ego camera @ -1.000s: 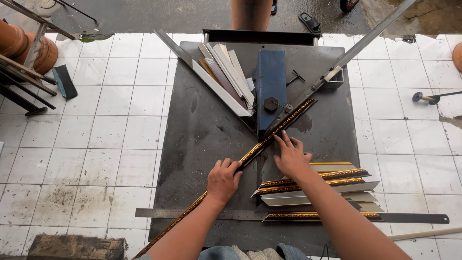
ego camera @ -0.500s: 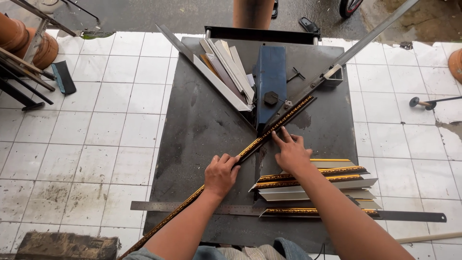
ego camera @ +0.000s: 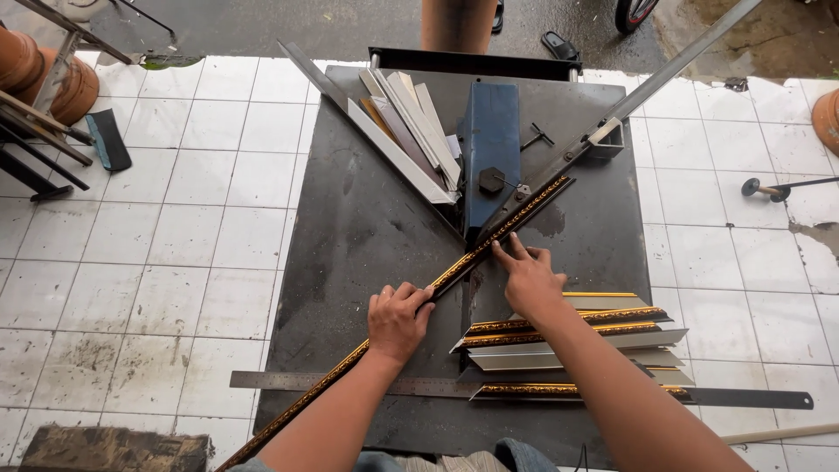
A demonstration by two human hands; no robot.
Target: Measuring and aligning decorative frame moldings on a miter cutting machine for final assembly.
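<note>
A long black and gold frame moulding [ego camera: 489,241] lies diagonally across the dark metal work table [ego camera: 367,218], its far end under the blue cutter block [ego camera: 491,149]. My left hand [ego camera: 398,319] grips the moulding near its middle. My right hand [ego camera: 527,278] presses flat on it further up, fingers spread, close to the cutter. A long metal lever arm [ego camera: 664,74] runs from the cutter to the upper right.
Cut gold-trimmed moulding pieces [ego camera: 568,345] are stacked right of my right hand. White and grey offcuts [ego camera: 406,131] lean at the table's far left. A steel ruler [ego camera: 454,386] lies along the near edge. A person's legs [ego camera: 456,22] stand beyond the table. White floor tiles surround it.
Both hands stay on the moulding; the moulding has slid slightly toward the cutter and the view has shifted a little.
</note>
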